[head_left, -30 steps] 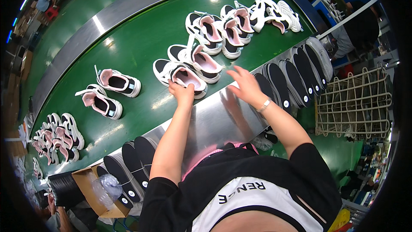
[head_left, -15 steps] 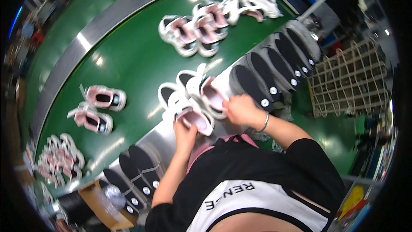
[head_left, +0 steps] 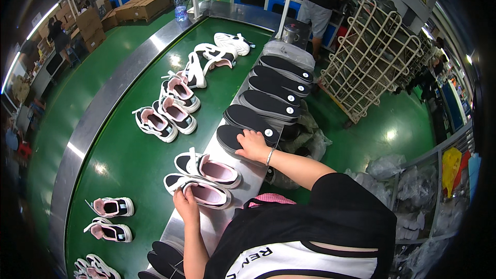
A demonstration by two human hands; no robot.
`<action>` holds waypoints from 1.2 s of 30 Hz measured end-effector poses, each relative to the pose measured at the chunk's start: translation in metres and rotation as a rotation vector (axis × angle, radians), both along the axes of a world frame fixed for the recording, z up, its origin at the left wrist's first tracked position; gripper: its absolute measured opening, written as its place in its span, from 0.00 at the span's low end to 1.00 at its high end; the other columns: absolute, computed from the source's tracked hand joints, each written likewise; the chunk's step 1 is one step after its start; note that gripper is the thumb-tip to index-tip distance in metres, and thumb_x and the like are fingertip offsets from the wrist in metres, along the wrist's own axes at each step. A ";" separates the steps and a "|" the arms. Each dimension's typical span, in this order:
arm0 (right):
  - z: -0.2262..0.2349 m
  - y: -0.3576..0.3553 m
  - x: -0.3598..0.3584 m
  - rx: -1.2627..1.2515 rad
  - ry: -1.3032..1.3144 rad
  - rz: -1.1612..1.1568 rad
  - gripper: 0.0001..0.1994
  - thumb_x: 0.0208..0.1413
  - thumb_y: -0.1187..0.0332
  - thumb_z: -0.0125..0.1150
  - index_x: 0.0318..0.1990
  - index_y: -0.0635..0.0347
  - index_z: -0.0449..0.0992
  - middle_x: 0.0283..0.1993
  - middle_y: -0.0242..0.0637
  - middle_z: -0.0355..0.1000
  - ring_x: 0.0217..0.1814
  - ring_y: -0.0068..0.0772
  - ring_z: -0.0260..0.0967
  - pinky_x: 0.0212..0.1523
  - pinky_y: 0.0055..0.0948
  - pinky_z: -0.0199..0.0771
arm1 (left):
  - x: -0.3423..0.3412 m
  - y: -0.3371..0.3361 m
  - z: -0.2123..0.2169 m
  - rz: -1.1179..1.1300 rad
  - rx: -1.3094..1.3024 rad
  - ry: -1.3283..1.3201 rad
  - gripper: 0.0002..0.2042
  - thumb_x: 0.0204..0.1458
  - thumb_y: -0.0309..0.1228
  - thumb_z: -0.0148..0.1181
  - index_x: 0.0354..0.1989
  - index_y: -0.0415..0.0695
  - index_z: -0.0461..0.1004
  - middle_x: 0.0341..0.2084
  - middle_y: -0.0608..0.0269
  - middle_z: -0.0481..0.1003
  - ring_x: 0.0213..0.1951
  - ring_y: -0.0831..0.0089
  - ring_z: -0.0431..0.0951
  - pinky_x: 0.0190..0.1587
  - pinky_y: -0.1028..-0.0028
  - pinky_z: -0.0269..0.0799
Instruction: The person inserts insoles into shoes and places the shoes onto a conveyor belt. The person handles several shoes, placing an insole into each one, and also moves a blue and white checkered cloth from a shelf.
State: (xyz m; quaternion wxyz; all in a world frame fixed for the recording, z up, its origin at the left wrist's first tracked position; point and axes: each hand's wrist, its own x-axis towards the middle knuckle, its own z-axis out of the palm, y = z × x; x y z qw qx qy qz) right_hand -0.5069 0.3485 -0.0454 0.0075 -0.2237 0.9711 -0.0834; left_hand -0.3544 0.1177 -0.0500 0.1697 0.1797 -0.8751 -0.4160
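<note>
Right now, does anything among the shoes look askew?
Yes: the white shoes at the top end of the green surface look tipped and jumbled, unlike the upright pair at the left hand.

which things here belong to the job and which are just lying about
In use:
- white-and-black, pink-lined shoes, left hand on one
- black foot-shaped insoles, under right hand

Apparently lying about:
- clear plastic bottle
- brown cardboard boxes
- cream wire rack

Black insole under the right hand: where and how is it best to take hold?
Probably grip the black insole by its long near edge, coming from the person's side, fingers on top: it lies flat atop its stack, and the neighbouring stack crowds its far edge. The right hand touches it.
</note>
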 end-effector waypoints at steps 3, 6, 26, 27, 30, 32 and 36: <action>0.004 0.003 -0.006 -0.009 -0.008 -0.035 0.18 0.33 0.55 0.62 0.30 0.56 0.68 0.32 0.39 0.63 0.39 0.40 0.62 0.38 0.39 0.57 | -0.008 0.003 -0.004 0.064 -0.004 0.047 0.10 0.49 0.30 0.46 0.33 0.34 0.68 0.29 0.48 0.70 0.34 0.54 0.68 0.38 0.66 0.62; 0.023 0.001 -0.004 -0.239 0.118 -0.014 0.16 0.34 0.57 0.61 0.29 0.56 0.68 0.34 0.41 0.63 0.38 0.41 0.61 0.40 0.36 0.58 | -0.014 0.005 0.004 0.088 0.073 0.112 0.09 0.47 0.28 0.45 0.28 0.36 0.70 0.26 0.49 0.71 0.30 0.56 0.71 0.36 0.67 0.64; 0.114 -0.044 0.067 -0.337 -0.028 0.828 0.03 0.32 0.72 0.56 0.18 0.59 0.70 0.33 0.34 0.68 0.27 0.34 0.68 0.26 0.27 0.69 | 0.029 0.022 0.001 0.079 -0.204 0.225 0.12 0.32 0.25 0.56 0.30 0.44 0.68 0.30 0.60 0.68 0.34 0.60 0.68 0.32 0.67 0.66; 0.116 -0.046 0.071 -0.257 -0.031 0.875 0.03 0.32 0.72 0.55 0.17 0.58 0.68 0.32 0.33 0.68 0.26 0.33 0.67 0.24 0.27 0.67 | 0.026 0.022 0.008 0.026 -0.187 0.179 0.11 0.35 0.29 0.56 0.30 0.44 0.69 0.30 0.59 0.68 0.34 0.60 0.68 0.32 0.67 0.66; 0.112 -0.053 0.079 -0.023 0.021 0.988 0.05 0.32 0.70 0.55 0.14 0.56 0.66 0.25 0.29 0.64 0.21 0.29 0.63 0.21 0.26 0.65 | 0.013 0.017 0.006 0.078 -0.157 0.109 0.09 0.38 0.31 0.54 0.30 0.43 0.69 0.28 0.57 0.69 0.32 0.58 0.69 0.32 0.66 0.66; 0.110 -0.062 0.081 0.123 -0.025 1.074 0.03 0.32 0.70 0.55 0.16 0.56 0.68 0.24 0.29 0.63 0.24 0.29 0.64 0.23 0.26 0.66 | 0.003 0.013 0.005 0.208 0.175 -0.013 0.09 0.42 0.35 0.52 0.28 0.43 0.69 0.21 0.55 0.71 0.27 0.56 0.71 0.30 0.65 0.65; 0.089 -0.076 0.092 0.251 -0.026 1.006 0.02 0.33 0.71 0.53 0.19 0.58 0.71 0.24 0.35 0.64 0.25 0.30 0.66 0.24 0.26 0.68 | 0.001 0.010 -0.003 0.271 0.215 -0.066 0.12 0.40 0.35 0.57 0.30 0.40 0.68 0.21 0.53 0.72 0.24 0.61 0.73 0.26 0.71 0.65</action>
